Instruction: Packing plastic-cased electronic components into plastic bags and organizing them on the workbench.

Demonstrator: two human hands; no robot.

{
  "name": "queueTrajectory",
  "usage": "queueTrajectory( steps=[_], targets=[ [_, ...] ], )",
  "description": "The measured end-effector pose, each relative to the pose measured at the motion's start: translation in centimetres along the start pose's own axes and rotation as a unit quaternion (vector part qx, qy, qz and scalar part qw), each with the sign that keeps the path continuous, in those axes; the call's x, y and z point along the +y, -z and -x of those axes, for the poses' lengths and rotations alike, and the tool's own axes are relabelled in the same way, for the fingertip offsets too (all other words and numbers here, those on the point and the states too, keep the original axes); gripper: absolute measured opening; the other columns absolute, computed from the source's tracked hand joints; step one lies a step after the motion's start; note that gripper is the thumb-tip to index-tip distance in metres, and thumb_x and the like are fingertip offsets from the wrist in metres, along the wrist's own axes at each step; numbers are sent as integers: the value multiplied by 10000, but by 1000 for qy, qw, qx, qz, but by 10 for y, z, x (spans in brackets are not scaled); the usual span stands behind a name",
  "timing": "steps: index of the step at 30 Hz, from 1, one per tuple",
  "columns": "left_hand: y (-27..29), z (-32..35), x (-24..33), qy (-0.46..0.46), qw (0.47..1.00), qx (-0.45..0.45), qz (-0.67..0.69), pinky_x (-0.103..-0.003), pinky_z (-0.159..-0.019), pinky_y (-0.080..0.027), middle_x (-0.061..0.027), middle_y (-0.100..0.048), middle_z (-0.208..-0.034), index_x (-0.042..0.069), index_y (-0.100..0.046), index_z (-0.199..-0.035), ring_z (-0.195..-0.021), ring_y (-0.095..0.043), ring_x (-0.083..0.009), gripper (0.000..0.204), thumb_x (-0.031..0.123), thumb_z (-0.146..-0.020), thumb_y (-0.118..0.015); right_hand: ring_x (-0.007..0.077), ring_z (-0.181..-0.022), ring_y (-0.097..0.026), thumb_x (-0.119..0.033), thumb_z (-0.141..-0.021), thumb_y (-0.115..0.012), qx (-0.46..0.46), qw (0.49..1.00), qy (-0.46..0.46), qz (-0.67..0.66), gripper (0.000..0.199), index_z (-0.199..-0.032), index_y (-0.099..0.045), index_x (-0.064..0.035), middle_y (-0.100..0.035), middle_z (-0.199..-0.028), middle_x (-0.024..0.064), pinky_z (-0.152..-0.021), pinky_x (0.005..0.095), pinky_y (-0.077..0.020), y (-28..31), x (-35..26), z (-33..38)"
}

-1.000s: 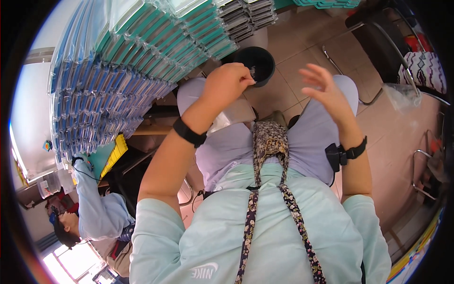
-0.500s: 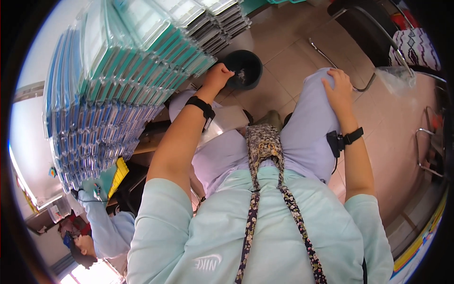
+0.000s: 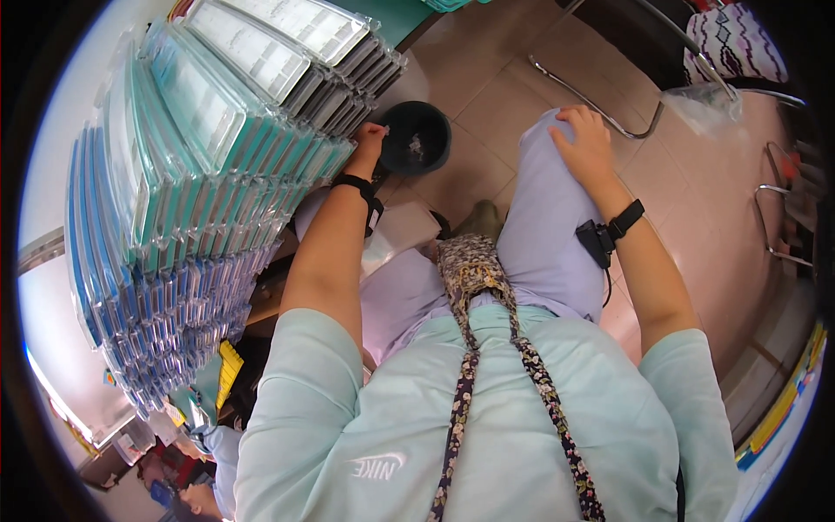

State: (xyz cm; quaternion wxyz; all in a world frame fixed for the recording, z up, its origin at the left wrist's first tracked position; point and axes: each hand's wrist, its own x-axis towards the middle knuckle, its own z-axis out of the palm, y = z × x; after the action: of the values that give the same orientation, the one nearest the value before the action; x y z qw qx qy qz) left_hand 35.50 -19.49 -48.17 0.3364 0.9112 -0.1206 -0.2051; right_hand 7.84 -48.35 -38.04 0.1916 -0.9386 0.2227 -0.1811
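Note:
My left hand (image 3: 369, 146) is at the near-left rim of a dark round bin (image 3: 437, 153), beside tall stacks of packaged flat panels. Its fingers are pinched together, and what they hold, if anything, is too small to name. Thin pale scraps (image 3: 417, 146) lie inside the bin. Fingers apart, my right hand (image 3: 588, 150) lies on my right knee and holds nothing. A pale flat box or packet (image 3: 404, 228) rests by my left thigh, under my left forearm, partly hidden.
Stacks of clear-wrapped panels with teal (image 3: 204, 209), blue (image 3: 165, 304) and grey (image 3: 335, 100) edges rise close on my left. A metal-framed chair (image 3: 639, 130) stands ahead right, a clear plastic bag (image 3: 709, 109) by it. Another person (image 3: 224, 461) is at the lower left.
My left hand has drawn back slightly from over the bin toward its near-left rim. The view has shifted, so the stacks look larger. My right hand stays on my knee.

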Motion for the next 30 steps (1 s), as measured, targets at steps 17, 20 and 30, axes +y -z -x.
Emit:
queueTrajectory(
  steps=[17, 20, 30],
  targets=[
    [4, -3, 2, -93, 994, 31, -37, -335, -641, -439, -84, -570, -708, 50, -535, -792, -650, -526, -222, 223, 168, -721, -711, 251, -1041, -479, -255, -759, -639, 3, 1000, 18, 11, 249, -946, -575, -103, -553, -1027, 34, -851, 390, -367, -7, -6, -6],
    [4, -8, -6, -108, 994, 23, 13, -326, -646, -441, -79, -570, -725, 47, -532, -799, -664, -534, -208, 232, 145, -710, -723, 251, -1044, -480, -256, -759, -638, -2, 1000, 15, 11, 248, -945, -576, -104, -553, -1026, 35, -853, 390, -366, -8, -6, -7],
    [-4, -14, -9, -113, 992, -38, 36, -302, -711, -477, -61, -586, -776, 45, -555, -860, -741, -573, -163, 260, 103, -692, -745, 249, -1049, -478, -251, -767, -631, 4, 1000, 13, 3, 242, -955, -580, -108, -552, -1025, 33, -866, 387, -359, -6, -3, -5]
  ],
)
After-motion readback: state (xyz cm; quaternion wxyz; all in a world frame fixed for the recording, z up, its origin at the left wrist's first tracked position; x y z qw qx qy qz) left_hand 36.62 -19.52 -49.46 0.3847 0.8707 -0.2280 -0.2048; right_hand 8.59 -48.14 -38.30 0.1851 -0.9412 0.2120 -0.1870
